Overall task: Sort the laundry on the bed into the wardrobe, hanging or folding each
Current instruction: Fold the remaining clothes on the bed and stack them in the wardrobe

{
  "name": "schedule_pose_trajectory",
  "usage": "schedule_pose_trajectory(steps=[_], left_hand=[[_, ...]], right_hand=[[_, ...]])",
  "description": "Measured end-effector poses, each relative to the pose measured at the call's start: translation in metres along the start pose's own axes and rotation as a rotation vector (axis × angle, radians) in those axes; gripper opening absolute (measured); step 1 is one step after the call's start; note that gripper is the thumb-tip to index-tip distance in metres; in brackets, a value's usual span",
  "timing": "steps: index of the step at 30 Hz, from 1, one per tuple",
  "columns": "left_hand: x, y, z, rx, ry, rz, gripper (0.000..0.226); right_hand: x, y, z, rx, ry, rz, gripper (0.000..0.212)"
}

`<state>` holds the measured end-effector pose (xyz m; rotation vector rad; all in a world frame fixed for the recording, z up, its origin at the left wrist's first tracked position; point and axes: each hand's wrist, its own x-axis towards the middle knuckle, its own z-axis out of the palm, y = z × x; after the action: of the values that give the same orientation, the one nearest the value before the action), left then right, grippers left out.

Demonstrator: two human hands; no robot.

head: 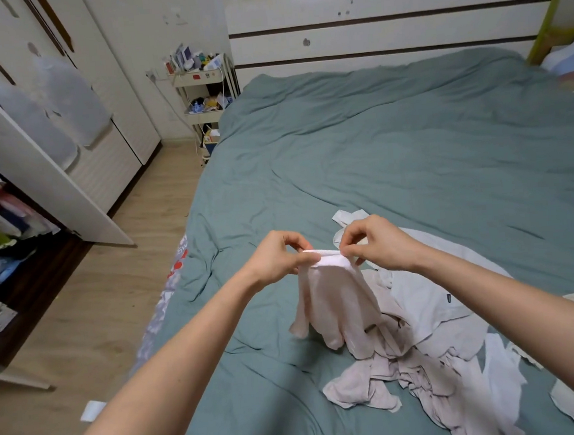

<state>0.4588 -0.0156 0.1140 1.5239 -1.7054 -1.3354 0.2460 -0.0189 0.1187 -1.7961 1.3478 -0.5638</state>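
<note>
A small pale pink garment (337,302) hangs above the green bed (393,147), held up by its top edge. My left hand (278,255) pinches the left end of that edge and my right hand (373,241) pinches the right end, the two hands close together. Below and to the right lies a heap of laundry (427,354): more pale pink cloth and several white pieces (429,295) spread on the bedcover. The wardrobe (0,212) stands at the far left with one door (34,161) swung open, coloured clothes showing inside.
A white trolley (205,96) loaded with small items stands between the bed's head end and the shut wardrobe doors. Wooden floor (89,301) runs along the bed's left side. A white headboard (383,24) closes the far end. Bedding is piled at the far right.
</note>
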Motion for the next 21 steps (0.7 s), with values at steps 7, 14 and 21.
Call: schedule_pose_trajectory(steps=[7, 14, 21], left_hand=[[-0.001, -0.001, -0.002, 0.025, 0.019, 0.028, 0.013], [0.004, 0.016, -0.001, -0.015, -0.002, 0.068, 0.016], [-0.004, 0.003, -0.01, -0.113, -0.026, 0.076, 0.025]], right_hand=[[0.005, -0.006, -0.006, -0.087, -0.12, -0.004, 0.019], [0.011, -0.023, -0.014, -0.098, -0.186, -0.075, 0.014], [0.011, -0.032, -0.01, 0.15, -0.126, -0.013, 0.012]])
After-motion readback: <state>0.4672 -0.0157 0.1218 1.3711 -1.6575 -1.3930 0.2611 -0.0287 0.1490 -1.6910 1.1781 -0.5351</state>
